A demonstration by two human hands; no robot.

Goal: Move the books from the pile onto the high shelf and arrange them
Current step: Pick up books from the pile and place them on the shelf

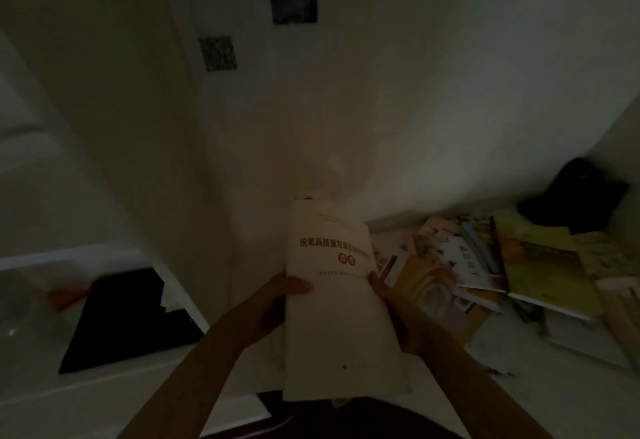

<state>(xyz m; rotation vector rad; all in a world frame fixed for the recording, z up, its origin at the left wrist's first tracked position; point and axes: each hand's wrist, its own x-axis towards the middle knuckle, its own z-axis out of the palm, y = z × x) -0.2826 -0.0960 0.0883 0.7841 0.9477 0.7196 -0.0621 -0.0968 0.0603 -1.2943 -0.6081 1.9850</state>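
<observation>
1. Nearest the camera, both forearms reach forward and hold one cream-covered book [337, 303] upright in front of the body, its cover facing the camera with dark red printed characters across the upper half.
2. The left hand [277, 303] grips the book's left edge — its thumb lies flat on the cover, and the other fingers are hidden behind the book.
3. The right hand [393, 307] clasps the right edge; one fingertip shows at the cover's margin, the rest wraps behind, so how those fingers lie cannot be told.
4. Right of the held book, the pile of books [485, 265] lies loosely fanned on the pale floor, with yellow, pink and white covers overlapping.
5. To the left sits a white shelf unit [86, 255], with a flat black object [128, 320] lying in it beside something orange.
6. Farther right, a dark bag-like shape [575, 196] rests in the corner behind the pile.
7. Farthest off — a dim white wall [398, 92] carrying two small dark squares.
</observation>
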